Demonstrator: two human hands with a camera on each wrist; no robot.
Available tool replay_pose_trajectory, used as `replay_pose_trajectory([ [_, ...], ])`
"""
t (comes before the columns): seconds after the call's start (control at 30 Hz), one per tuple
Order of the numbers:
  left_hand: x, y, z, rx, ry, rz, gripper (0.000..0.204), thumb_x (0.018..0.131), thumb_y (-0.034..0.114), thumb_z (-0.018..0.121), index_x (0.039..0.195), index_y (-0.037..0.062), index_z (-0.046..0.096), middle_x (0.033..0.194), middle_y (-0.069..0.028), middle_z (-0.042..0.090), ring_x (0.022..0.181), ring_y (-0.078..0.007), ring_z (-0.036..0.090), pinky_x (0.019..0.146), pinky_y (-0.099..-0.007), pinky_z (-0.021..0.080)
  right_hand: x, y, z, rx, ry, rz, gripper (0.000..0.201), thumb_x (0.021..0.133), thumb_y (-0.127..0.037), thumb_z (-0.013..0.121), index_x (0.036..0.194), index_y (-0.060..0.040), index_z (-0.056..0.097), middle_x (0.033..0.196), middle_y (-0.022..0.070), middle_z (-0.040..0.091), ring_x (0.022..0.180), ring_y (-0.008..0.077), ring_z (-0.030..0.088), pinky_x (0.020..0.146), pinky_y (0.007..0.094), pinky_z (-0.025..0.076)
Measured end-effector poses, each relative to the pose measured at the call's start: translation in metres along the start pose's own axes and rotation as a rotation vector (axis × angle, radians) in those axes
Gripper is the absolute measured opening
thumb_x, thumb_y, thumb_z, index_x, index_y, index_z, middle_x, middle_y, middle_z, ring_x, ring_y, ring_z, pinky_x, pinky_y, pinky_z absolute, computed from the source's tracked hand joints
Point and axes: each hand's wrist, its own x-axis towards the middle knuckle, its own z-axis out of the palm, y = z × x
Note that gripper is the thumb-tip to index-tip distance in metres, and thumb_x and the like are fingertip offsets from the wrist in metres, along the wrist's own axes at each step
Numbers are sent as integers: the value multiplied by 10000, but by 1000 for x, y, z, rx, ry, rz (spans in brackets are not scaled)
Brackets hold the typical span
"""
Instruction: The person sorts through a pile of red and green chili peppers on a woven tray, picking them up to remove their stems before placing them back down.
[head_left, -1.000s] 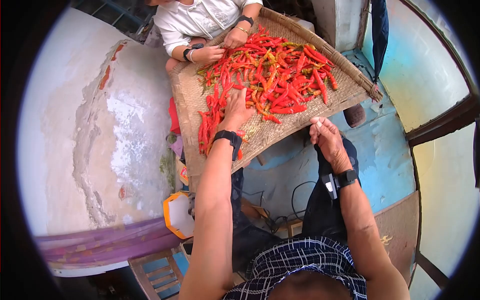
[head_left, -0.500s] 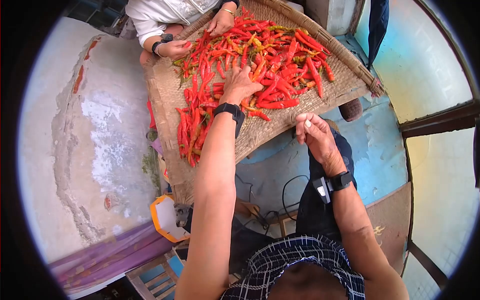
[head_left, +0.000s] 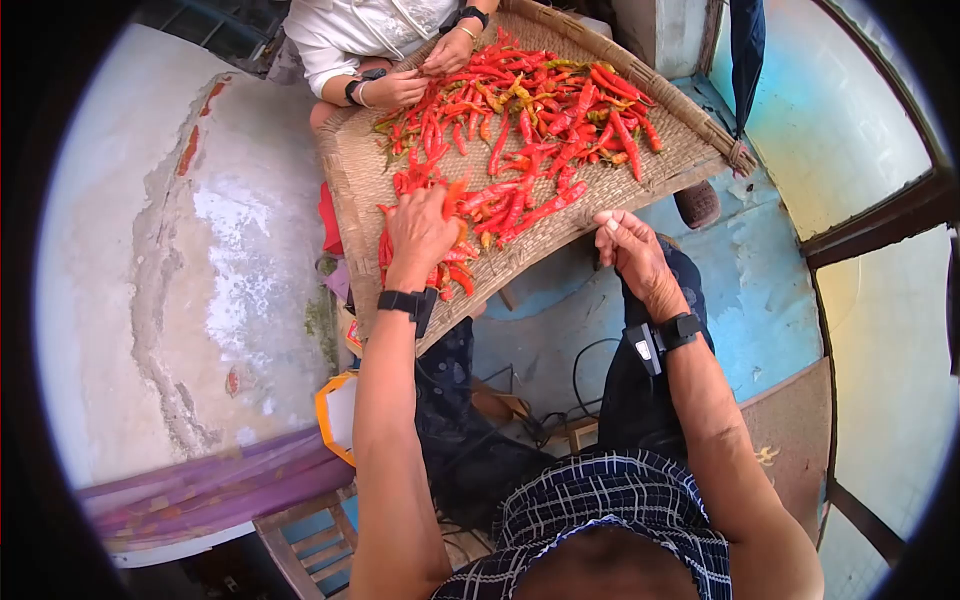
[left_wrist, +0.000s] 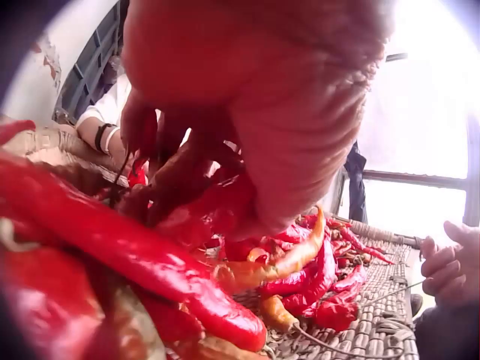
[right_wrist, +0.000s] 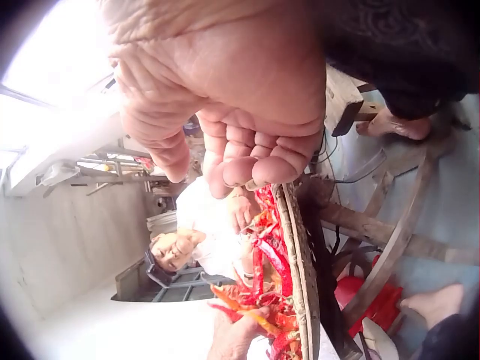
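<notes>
Red and orange chili peppers (head_left: pixel 520 190) (left_wrist: pixel 127 247) lie in a loose heap on a woven tray (head_left: pixel 350 170). My left hand (head_left: pixel 420 238) (left_wrist: pixel 255 82) is over the tray's near left part, its fingers curled round some red peppers; in the left wrist view the palm hides part of that grip. In the right wrist view the left hand (right_wrist: pixel 232 334) has orange and red peppers against it. My right hand (head_left: pixel 642 262) (right_wrist: pixel 225 112) hangs just off the tray's near edge, fingers loosely curled, thumb apart from them in the right wrist view, with nothing held.
Across the tray sits a person in a white shirt (head_left: pixel 350 40), both hands (head_left: pixel 400 88) at the far left of the heap. A wall (head_left: pixel 250 250) rises on the left. Below the tray are a slatted wooden seat (head_left: pixel 285 560), cables and an orange-rimmed container (head_left: pixel 340 415).
My left hand has moved left from the middle of the heap, and some peppers near it have shifted. The other person's hands have come together. My right hand has barely moved.
</notes>
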Motion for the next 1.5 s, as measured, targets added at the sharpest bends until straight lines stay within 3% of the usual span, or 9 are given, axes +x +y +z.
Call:
replay_pose_trajectory([
  [0.2, -10, -11, -49, -439, -143, -559, 381, 715, 249, 671, 1021, 29, 611, 920, -197, 656, 886, -359, 620, 790, -426, 477, -3, 2, -2, -34, 19, -15, 236, 912, -266, 567, 1023, -61, 605, 746, -23, 563, 633, 48, 488, 565, 191, 402],
  [0.37, -18, -28, -30, -399, -8, -540, 553, 709, 278, 709, 1140, -3, 504, 1103, -199, 596, 998, -353, 576, 833, -419, 459, -1, 3, -5, -29, 7, -24, 236, 907, -267, 573, 1019, -62, 606, 747, -21, 566, 629, 48, 490, 560, 189, 403],
  [0.43, -16, -2, -29, 226, 317, -234, 656, 694, 286, 738, 1198, -6, 437, 1272, -217, 467, 1142, -350, 477, 916, -440, 405, -1, 2, -3, -40, 3, -18, 238, 903, -268, 577, 1019, -62, 604, 745, -17, 566, 625, 50, 489, 559, 190, 401],
  [0.5, 0, 25, -14, 75, 386, 14, 662, 663, 226, 753, 1201, -8, 444, 1199, -211, 479, 1129, -379, 438, 971, -449, 358, 0, 1, -1, -50, -11, -15, 239, 901, -268, 579, 1021, -62, 602, 746, -16, 565, 625, 50, 489, 563, 190, 401],
  [0.57, 16, 61, 2, -123, 372, 224, 589, 625, 273, 753, 1115, 61, 503, 1066, -161, 507, 1017, -358, 477, 846, -444, 408, 0, -1, 0, -60, -28, -18, 240, 900, -268, 580, 1022, -62, 600, 747, -15, 565, 625, 51, 489, 566, 190, 400],
  [0.6, 20, 82, 5, -171, 21, 65, 631, 656, 340, 743, 1169, 66, 497, 1155, -165, 496, 1072, -364, 459, 886, -453, 401, 1, 1, 0, -58, -13, -15, 241, 899, -267, 581, 1024, -62, 598, 748, -15, 565, 626, 52, 489, 570, 191, 399],
  [0.8, 46, 93, 61, -152, -211, -80, 692, 785, 440, 629, 1346, 114, 388, 1407, -193, 318, 1276, -434, 307, 1005, -548, 320, 2, -2, 7, -51, -13, 38, 245, 895, -257, 594, 1021, -48, 601, 757, -6, 570, 643, 63, 499, 582, 201, 397],
  [1.0, 50, 61, 53, -6, -257, -151, 332, 797, 154, 506, 1122, 88, 517, 975, -219, 638, 907, -386, 626, 819, -482, 481, 4, -1, 5, -42, -15, 12, 238, 901, -250, 584, 1024, -47, 597, 752, -6, 566, 640, 63, 495, 581, 203, 398],
  [1.5, -19, -36, -10, -406, 182, -414, 312, 806, 299, 596, 864, -7, 587, 826, -212, 634, 801, -399, 589, 726, -450, 448, -1, 6, -3, -144, 10, 4, 230, 909, -255, 559, 1009, -51, 596, 737, -16, 554, 619, 52, 479, 553, 190, 401],
])
